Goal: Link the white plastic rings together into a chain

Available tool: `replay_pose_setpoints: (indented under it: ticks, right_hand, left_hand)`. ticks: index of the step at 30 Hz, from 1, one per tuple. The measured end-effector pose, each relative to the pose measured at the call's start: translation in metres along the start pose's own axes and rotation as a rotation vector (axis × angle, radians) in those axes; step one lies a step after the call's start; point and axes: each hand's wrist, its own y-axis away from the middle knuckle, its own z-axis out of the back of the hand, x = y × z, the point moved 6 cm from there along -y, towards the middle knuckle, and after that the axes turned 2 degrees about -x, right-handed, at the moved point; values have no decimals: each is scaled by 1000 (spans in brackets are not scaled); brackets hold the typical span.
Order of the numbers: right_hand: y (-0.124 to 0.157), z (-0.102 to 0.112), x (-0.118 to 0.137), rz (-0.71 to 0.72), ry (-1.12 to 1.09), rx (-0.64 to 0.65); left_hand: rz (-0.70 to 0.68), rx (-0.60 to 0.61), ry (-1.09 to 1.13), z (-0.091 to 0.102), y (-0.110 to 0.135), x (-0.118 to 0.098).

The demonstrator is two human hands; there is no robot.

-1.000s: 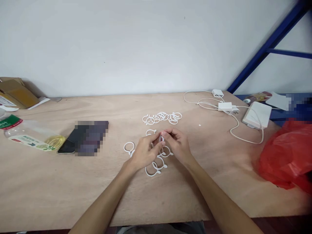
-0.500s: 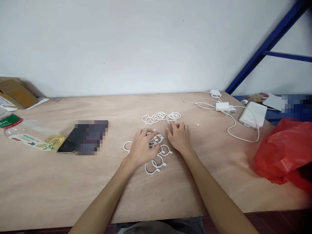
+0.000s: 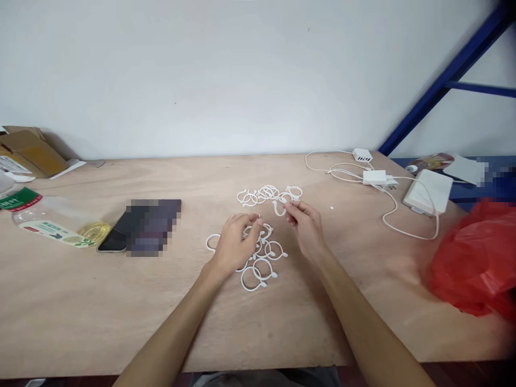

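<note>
From the head view, the right hand (image 3: 308, 230) pinches a white open ring (image 3: 276, 210) between thumb and fingertips, just in front of the far cluster of white rings (image 3: 266, 193) on the wooden tabletop (image 3: 169, 306). The left hand (image 3: 235, 243) curls over the nearer cluster of white rings (image 3: 262, 260), thumb and forefinger close together; whether they grip one, I cannot tell.

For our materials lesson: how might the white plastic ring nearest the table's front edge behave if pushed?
This white plastic ring is probably light, its band being slender. Lying flat, it should slide, not roll, perhaps nudging the overlapping ring.
</note>
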Motion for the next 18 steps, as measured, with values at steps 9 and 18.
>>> replay_pose_setpoints:
  ticks: [9, 18]
  right_hand:
    - [37, -46, 10, 124, 88, 570]
    - [23, -26, 14, 141, 42, 258]
  left_hand:
    - [246, -4, 542, -2, -3, 11]
    - [43, 133, 370, -5, 3, -10]
